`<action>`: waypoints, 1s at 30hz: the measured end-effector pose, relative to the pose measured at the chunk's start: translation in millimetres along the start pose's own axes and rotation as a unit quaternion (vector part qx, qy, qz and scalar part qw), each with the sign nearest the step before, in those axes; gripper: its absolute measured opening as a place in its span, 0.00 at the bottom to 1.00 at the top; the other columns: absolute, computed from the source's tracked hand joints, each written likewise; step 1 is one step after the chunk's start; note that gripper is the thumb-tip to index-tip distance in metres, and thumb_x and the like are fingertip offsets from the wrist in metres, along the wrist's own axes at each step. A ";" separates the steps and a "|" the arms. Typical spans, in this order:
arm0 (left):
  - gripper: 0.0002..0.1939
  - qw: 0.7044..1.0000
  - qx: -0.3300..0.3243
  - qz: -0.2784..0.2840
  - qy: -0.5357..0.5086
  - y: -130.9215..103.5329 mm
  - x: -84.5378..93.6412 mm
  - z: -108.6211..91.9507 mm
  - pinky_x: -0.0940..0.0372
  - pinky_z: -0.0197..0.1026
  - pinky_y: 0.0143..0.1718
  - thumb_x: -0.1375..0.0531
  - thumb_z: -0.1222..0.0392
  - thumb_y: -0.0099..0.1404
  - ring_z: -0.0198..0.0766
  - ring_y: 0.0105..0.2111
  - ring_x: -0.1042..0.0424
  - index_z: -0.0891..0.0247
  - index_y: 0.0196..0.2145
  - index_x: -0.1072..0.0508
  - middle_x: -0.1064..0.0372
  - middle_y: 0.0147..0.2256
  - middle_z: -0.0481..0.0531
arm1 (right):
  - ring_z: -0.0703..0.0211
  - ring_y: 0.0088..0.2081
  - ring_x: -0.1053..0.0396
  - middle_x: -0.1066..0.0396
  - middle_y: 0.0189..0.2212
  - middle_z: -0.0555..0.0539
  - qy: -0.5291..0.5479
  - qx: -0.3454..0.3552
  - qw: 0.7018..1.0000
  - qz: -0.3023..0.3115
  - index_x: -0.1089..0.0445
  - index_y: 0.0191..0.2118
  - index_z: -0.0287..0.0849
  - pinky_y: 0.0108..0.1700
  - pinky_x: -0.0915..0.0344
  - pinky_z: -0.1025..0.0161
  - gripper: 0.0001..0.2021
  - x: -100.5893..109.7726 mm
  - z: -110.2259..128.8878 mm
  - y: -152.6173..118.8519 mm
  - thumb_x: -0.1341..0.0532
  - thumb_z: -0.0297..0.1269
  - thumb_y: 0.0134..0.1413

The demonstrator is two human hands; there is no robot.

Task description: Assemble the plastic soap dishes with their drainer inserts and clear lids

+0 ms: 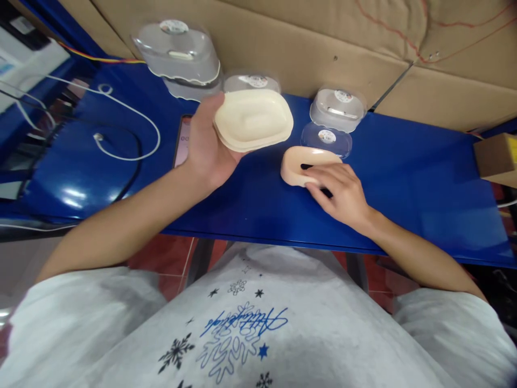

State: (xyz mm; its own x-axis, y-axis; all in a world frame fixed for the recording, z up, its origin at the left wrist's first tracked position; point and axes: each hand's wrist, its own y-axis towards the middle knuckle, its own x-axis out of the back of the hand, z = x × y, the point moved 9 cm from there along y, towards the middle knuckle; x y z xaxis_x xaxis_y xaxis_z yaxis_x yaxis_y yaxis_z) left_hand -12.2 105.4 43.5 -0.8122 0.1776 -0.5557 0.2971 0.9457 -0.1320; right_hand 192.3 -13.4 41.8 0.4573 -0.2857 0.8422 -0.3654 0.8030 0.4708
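Raised over the blue table, my left hand (208, 145) grips a cream oval dish (254, 119) by its left side and underside. To the right, my right hand (343, 194) pinches the near rim of a peach-coloured oval piece (294, 167) with a dark opening, low over the table. Just behind that piece lies a flat clear lid (326, 139) with a round sticker. Farther back is a clear container (338, 109), also with a sticker. Another clear container (250, 83) is partly hidden behind the cream dish.
Clear containers (181, 51) are stacked at the back left against a brown covered wall. A phone (182, 141) lies partly behind my left hand. White and black cables cross the blue table (250, 210) at the left. A cardboard box (495, 159) stands at the right edge.
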 end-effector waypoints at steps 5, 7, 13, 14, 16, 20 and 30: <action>0.20 0.995 0.064 0.004 0.072 10.0 13.5 25.1 0.23 0.54 0.63 0.48 0.48 0.79 0.55 0.69 0.26 0.53 0.47 0.17 0.16 0.57 0.49 | 0.41 0.55 0.17 0.15 0.54 0.41 -0.018 -0.064 0.988 -0.139 0.20 0.60 0.49 0.59 0.24 0.42 0.18 42.9 -11.6 -2.2 0.40 0.50 0.78; 0.20 0.990 0.116 0.038 0.073 7.0 8.6 46.3 0.22 0.57 0.62 0.46 0.47 0.80 0.58 0.66 0.23 0.57 0.46 0.16 0.14 0.53 0.55 | 0.40 0.56 0.18 0.15 0.54 0.42 -0.024 -0.054 0.988 -0.144 0.21 0.61 0.50 0.61 0.26 0.40 0.18 46.2 -9.4 -2.6 0.39 0.50 0.77; 0.32 0.954 0.217 0.200 0.058 -28.2 -28.8 92.0 0.28 0.59 0.67 0.45 0.30 0.78 0.64 0.68 0.25 0.59 0.54 0.17 0.15 0.55 0.56 | 0.49 0.55 0.17 0.14 0.56 0.49 -0.002 0.123 0.989 -0.082 0.27 0.69 0.58 0.58 0.26 0.48 0.23 22.0 21.6 -8.0 0.31 0.41 0.73; 0.31 0.951 0.211 0.220 0.057 -31.1 -32.4 92.2 0.28 0.58 0.67 0.44 0.30 0.78 0.64 0.68 0.26 0.59 0.55 0.17 0.16 0.57 0.56 | 0.49 0.58 0.18 0.15 0.57 0.49 -0.002 0.140 0.988 -0.058 0.29 0.71 0.59 0.60 0.27 0.48 0.25 15.7 24.5 -8.9 0.31 0.40 0.73; 0.28 0.951 0.186 0.240 0.060 -31.3 -33.8 89.2 0.26 0.56 0.67 0.42 0.33 0.78 0.61 0.68 0.25 0.57 0.56 0.17 0.16 0.58 0.53 | 0.50 0.62 0.20 0.17 0.61 0.50 -0.003 0.154 0.988 -0.013 0.32 0.74 0.61 0.64 0.29 0.47 0.28 5.8 26.4 -9.8 0.32 0.38 0.74; 0.25 0.955 0.153 0.247 0.063 -25.5 -29.2 85.8 0.25 0.55 0.66 0.40 0.36 0.79 0.58 0.67 0.24 0.54 0.57 0.15 0.16 0.57 0.48 | 0.48 0.65 0.22 0.18 0.63 0.48 0.019 0.147 0.989 0.005 0.33 0.75 0.60 0.66 0.29 0.45 0.28 4.2 23.2 -7.7 0.35 0.36 0.76; 0.37 0.936 0.172 0.300 0.062 -37.1 -38.0 82.1 0.33 0.59 0.73 0.28 0.35 0.69 0.65 0.72 0.31 0.64 0.65 0.20 0.27 0.70 0.66 | 0.49 0.67 0.23 0.18 0.63 0.48 -0.002 0.190 0.981 0.028 0.30 0.73 0.54 0.68 0.28 0.45 0.23 -1.6 34.0 -10.4 0.36 0.40 0.78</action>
State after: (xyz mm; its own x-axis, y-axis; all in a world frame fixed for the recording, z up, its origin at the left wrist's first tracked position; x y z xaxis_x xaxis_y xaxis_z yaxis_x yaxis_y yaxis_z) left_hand 48.9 41.1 2.1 -0.4931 0.6989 -0.5181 0.8453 0.5258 -0.0951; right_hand 167.7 -39.1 44.4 0.4251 -0.2488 0.8703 -0.6661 0.5650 0.4869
